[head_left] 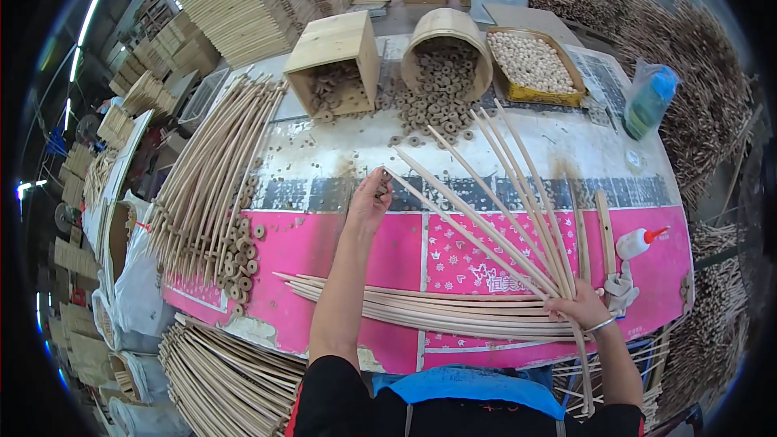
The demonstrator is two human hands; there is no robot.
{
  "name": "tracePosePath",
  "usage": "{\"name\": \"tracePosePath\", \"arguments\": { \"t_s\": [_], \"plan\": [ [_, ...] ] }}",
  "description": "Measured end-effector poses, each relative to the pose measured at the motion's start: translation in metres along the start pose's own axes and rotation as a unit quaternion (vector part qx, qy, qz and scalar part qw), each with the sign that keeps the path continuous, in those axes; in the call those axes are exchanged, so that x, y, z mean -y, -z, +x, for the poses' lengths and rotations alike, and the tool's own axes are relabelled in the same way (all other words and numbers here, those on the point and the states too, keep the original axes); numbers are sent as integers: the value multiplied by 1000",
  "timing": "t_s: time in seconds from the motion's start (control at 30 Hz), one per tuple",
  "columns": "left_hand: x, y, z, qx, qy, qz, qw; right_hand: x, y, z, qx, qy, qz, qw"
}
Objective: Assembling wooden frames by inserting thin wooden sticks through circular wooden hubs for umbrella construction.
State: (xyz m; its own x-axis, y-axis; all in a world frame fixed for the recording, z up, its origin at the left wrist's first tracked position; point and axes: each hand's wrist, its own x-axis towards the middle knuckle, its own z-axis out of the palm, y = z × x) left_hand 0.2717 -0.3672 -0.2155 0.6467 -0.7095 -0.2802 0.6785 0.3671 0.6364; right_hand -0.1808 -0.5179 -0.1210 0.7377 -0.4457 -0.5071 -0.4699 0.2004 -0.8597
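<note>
My right hand (579, 309) is closed around the lower part of several thin wooden sticks (518, 218), which fan out up and to the left. My left hand (371, 204) is raised over the middle of the table, its fingers pinching small brown wooden rings (384, 181). The tip of the leftmost fanned stick is close to those rings; whether it touches or enters one is too small to tell. Beneath my right hand and crossing behind my left forearm lies a bundle of pale sticks (453, 314), flat on the pink table cover (307, 244).
Wooden rings spill from a round wooden tub (451, 23) and a square wooden box (328, 44). Pale beads fill a yellow tray (558, 99). Sticks with rings (214, 170) lie left. A white glue bottle (634, 244) and green-blue bottle (650, 105) stand right.
</note>
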Motion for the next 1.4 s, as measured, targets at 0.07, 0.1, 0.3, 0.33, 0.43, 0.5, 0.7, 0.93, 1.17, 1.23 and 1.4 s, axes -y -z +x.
{"name": "tracePosePath", "arguments": {
  "t_s": [0.07,0.1,0.3,0.33,0.43,0.5,0.7,0.93,1.17,1.23,1.4],
  "plan": [
    [-2,4,2,-3,-8,4,1000,0,-2,-1,-1,6,-15,1000],
    [-2,5,2,-20,-14,6,1000,0,-2,0,0,5,-10,1000],
    [-14,3,-3,8,-8,79,997,4,-2,6,7,0,-37,999],
    [-18,2,-3,2,-11,78,997,8,-3,8,6,-1,-38,999],
    [-27,-1,-2,36,17,145,989,26,-8,16,-17,-1,-69,997],
    [-32,-5,-4,46,19,86,995,41,-14,28,-8,20,-70,997],
    [-54,-15,-23,6,-8,111,994,77,-41,85,28,104,-153,982],
    [-34,-3,-35,-56,-19,203,977,94,-84,168,62,116,-179,975],
    [-65,57,-42,-136,-39,107,984,104,-76,163,38,119,-144,982],
    [-69,64,-35,-63,-56,15,996,105,-77,147,60,123,-97,986],
    [-67,65,-19,-47,-88,2,995,101,-70,109,63,119,-130,982]
  ]
}}
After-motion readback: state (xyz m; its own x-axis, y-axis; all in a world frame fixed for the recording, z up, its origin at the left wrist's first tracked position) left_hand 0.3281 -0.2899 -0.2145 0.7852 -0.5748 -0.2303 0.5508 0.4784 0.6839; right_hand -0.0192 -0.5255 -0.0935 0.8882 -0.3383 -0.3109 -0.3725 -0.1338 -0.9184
